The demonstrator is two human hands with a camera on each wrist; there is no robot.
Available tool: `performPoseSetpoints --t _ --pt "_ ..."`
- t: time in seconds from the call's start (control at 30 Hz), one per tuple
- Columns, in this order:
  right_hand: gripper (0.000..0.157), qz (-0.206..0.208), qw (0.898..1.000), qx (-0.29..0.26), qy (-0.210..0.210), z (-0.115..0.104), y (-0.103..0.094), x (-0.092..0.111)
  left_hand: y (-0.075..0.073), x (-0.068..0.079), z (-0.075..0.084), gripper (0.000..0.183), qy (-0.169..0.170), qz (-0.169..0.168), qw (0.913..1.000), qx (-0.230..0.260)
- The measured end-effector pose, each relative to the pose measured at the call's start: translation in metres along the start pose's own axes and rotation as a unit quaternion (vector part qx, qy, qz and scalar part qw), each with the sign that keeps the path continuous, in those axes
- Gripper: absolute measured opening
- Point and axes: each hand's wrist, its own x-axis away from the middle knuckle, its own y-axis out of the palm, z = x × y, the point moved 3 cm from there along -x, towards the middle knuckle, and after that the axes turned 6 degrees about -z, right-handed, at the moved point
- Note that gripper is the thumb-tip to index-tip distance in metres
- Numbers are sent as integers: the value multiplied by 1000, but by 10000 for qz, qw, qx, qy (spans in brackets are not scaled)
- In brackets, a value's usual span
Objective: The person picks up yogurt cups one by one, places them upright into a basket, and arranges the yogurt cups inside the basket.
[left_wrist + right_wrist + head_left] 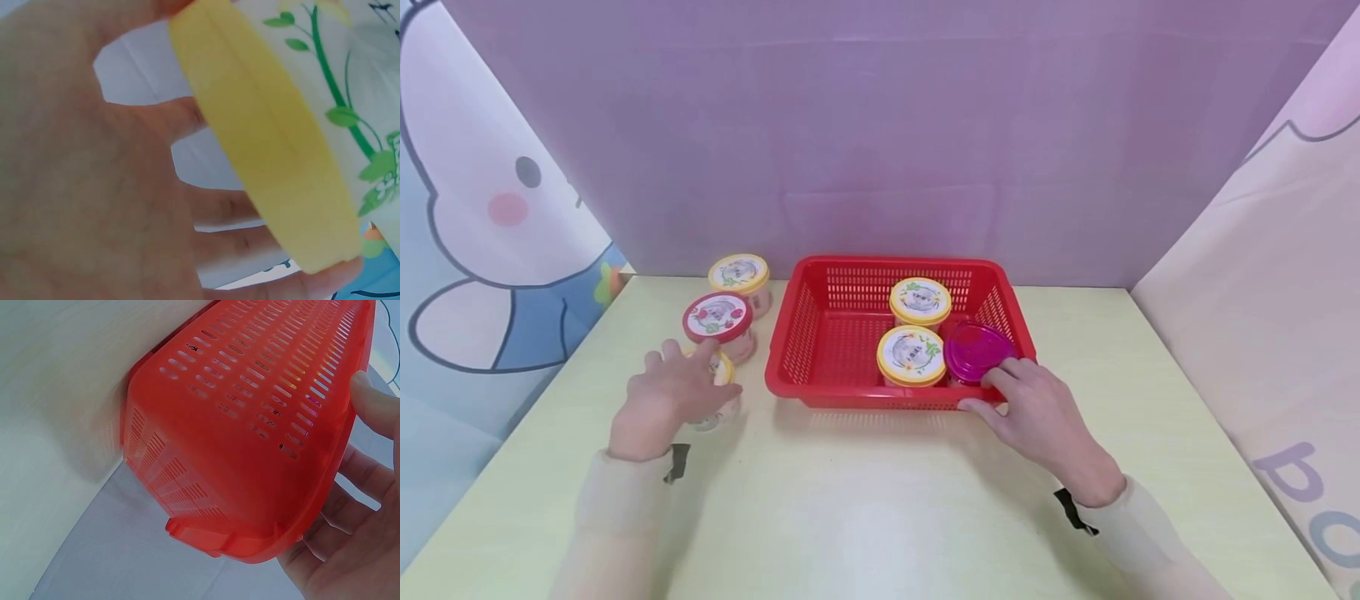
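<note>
My left hand (672,387) holds a yellow-lidded tub (724,408) at the table's left, its fingers covering much of the lid. In the left wrist view the yellow rim (262,137) lies between thumb and fingers. Behind that tub stand a red-lidded tub (717,317) and another yellow-lidded one (739,273). My right hand (1045,412) grips the near right corner of a red plastic basket (842,398), thumb outside on the rim. Inside the basket, two yellow-lidded tubs (912,356) stand beside a purple-lidded tub (976,346), partly hidden by my right fingers.
The pale table (865,508) runs up to a purple cloth backdrop (887,150). Printed cloth panels flank it: a cartoon figure (497,208) on the left, a pale panel (1262,317) on the right. The basket's left half shows its red slotted bottom.
</note>
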Motion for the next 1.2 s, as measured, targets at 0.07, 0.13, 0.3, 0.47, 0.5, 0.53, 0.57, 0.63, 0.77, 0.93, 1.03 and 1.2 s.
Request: performPoseSetpoints --t 0.07,0.13,0.3,0.47,0.5,0.53,0.57,0.63,0.77,0.93,1.03,1.2 --pt "43 -7 10000 -12 23 0 0 0 0 -2 -2 101 18 -57 10000 -8" --pt "43 -7 10000 -9 37 0 0 0 -1 -4 -4 101 28 -97 9999 -14" --pt "42 21 10000 -17 21 -1 0 1 -2 -11 -6 95 266 -48 9992 -277" --pt "43 48 10000 -10 48 0 1 1 -2 -16 -8 92 538 141 9973 -483" --pt "44 43 10000 -7 57 0 1 2 -1 -16 -9 91 582 182 9969 -498" --pt "44 36 10000 0 60 0 1 2 -1 -16 -10 91 621 213 9966 -490" --pt "44 30 10000 3 62 0 1 2 0 -17 -11 92 660 234 9964 -471" --pt "44 13 10000 13 63 -1 1 2 1 -17 -12 92 730 278 9960 -432" --pt "45 -13 10000 14 50 -1 1 2 2 -16 -15 92 814 339 9954 -367" --pt "46 -7 10000 -7 34 -1 -1 2 -4 -6 -11 92 944 568 9925 -538" --pt "45 10 10000 -17 -5 -1 -1 1 -10 1 -8 90 994 704 9899 -728" --pt "45 -34 10000 -37 28 -2 0 0 -21 9 -1 84 1164 844 9863 -806"
